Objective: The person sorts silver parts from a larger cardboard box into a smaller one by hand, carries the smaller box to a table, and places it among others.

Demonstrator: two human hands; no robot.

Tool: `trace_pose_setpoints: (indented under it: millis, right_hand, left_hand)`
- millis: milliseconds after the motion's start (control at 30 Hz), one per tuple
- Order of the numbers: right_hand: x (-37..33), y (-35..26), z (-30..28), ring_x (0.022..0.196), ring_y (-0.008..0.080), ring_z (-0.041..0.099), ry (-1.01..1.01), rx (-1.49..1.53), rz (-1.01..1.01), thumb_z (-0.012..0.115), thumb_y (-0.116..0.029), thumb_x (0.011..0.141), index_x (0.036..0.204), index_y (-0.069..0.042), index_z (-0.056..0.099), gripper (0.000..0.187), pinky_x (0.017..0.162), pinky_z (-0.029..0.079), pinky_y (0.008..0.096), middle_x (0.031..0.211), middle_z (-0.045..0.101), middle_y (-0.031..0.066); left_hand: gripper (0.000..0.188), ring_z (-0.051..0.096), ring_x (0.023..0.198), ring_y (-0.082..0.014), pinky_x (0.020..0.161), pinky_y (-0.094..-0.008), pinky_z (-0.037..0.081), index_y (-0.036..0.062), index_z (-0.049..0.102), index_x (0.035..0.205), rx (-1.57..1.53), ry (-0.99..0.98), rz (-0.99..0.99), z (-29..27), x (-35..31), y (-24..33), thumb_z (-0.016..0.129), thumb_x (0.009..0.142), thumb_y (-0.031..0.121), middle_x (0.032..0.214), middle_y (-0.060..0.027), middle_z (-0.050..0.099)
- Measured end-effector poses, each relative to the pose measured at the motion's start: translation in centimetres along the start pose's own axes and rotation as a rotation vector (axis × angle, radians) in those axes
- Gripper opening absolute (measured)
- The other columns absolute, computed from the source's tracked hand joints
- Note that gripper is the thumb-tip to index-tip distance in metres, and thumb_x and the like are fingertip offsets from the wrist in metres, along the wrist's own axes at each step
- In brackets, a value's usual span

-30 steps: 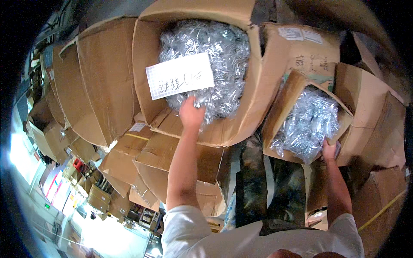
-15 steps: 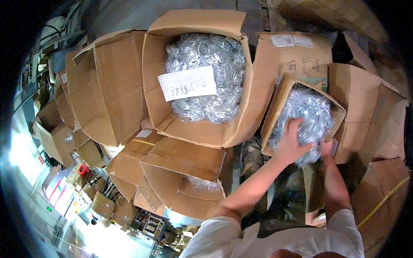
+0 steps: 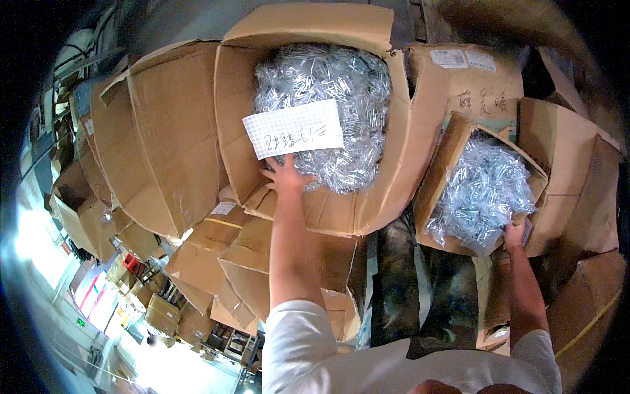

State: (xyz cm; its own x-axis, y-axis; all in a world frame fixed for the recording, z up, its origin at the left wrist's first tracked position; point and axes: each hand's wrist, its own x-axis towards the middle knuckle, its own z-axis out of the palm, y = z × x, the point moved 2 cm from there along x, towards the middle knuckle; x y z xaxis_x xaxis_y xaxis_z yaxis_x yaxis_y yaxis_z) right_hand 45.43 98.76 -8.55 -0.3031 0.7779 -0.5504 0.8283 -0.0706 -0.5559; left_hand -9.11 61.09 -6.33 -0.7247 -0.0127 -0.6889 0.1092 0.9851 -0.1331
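Observation:
My left hand (image 3: pixel 287 176) reaches over the near left part of a large open cardboard box (image 3: pixel 239 85), its fingers spread and holding nothing. Clear plastic bags of small shiny metal pins (image 3: pixel 354 154) fill that box, and a white sheet (image 3: pixel 293 129) with handwriting lies on top of them. The fingertips are just below the sheet's lower edge. To the right, a smaller open carton (image 3: pixel 447 157) holds a heap of similar clear bags (image 3: pixel 482 190). My right hand (image 3: pixel 515 234) is closed on this carton's near right corner; its fingers are partly hidden.
Tall open cartons (image 3: pixel 174 131) stand to the left, and others (image 3: pixel 554 144) to the right. A labelled carton (image 3: pixel 482 82) is behind the smaller one. Near me on the left is a low open carton (image 3: pixel 246 253). My legs (image 3: pixel 394 289) are between the boxes.
My left hand has left the bags in the smaller carton and moved left to the large box. My right hand stays at the smaller carton's near right corner. The view has shifted slightly.

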Motion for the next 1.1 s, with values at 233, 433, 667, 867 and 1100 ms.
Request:
trace_pose_setpoints:
  millis: [233,433,667,867,1100]
  right_hand:
    - [-0.2,3.0,-0.5,0.101,0.0197,0.051,0.021,0.188,0.187,0.058,0.002,0.075,0.114,0.0,0.046,0.04,0.089,0.039,0.0317,0.112,0.053,0.007]
    - [-0.1,2.1,-0.1,0.095,0.0182,0.053,-0.006,0.154,0.127,0.058,-0.001,0.076,0.111,-0.001,0.047,0.036,0.084,0.042,0.0311,0.105,0.055,0.0054]
    - [-0.4,-1.3,0.9,0.098,0.0174,0.054,-0.035,0.099,0.105,0.058,0.001,0.075,0.111,0.0,0.051,0.036,0.083,0.042,0.0308,0.106,0.058,0.007]
    - [-0.3,-1.8,1.5,0.098,0.0199,0.054,-0.026,0.08,0.056,0.056,0.003,0.076,0.113,0.002,0.049,0.038,0.087,0.041,0.0311,0.105,0.058,0.0091]
    - [-0.4,-4.9,1.6,0.094,0.0252,0.056,-0.017,0.054,-0.033,0.057,-0.004,0.073,0.111,0.001,0.049,0.039,0.082,0.043,0.0336,0.1,0.06,0.014]
  left_hand:
    - [0.125,0.019,0.122,-0.0538,0.093,-0.0653,0.026,0.0282,0.006,0.139,0.171,-0.114,0.062,3.1,1.0,0.5,0.086,0.043,0.041,0.14,-0.0284,0.001]
    - [0.105,0.033,0.116,-0.0462,0.088,-0.0507,0.041,0.0301,0.017,0.135,0.268,-0.047,-0.047,4.3,0.9,1.6,0.082,0.053,0.032,0.14,-0.0218,0.01]
    - [0.071,0.048,0.102,-0.0386,0.076,-0.0455,0.047,0.0236,0.036,0.122,0.194,0.122,-0.086,4.6,1.0,0.6,0.075,0.063,0.03,0.118,-0.0206,0.038]
    - [0.043,0.056,0.091,-0.0365,0.075,-0.0425,0.047,0.0161,0.056,0.101,0.072,0.039,0.148,0.5,-6.9,2.7,0.071,0.063,0.028,0.101,-0.019,0.054]
    - [0.025,0.058,0.078,-0.0287,0.072,-0.0367,0.046,0.0071,0.059,0.078,-0.512,0.047,0.32,-2.2,-23.0,6.3,0.069,0.057,0.016,0.079,-0.0137,0.06]
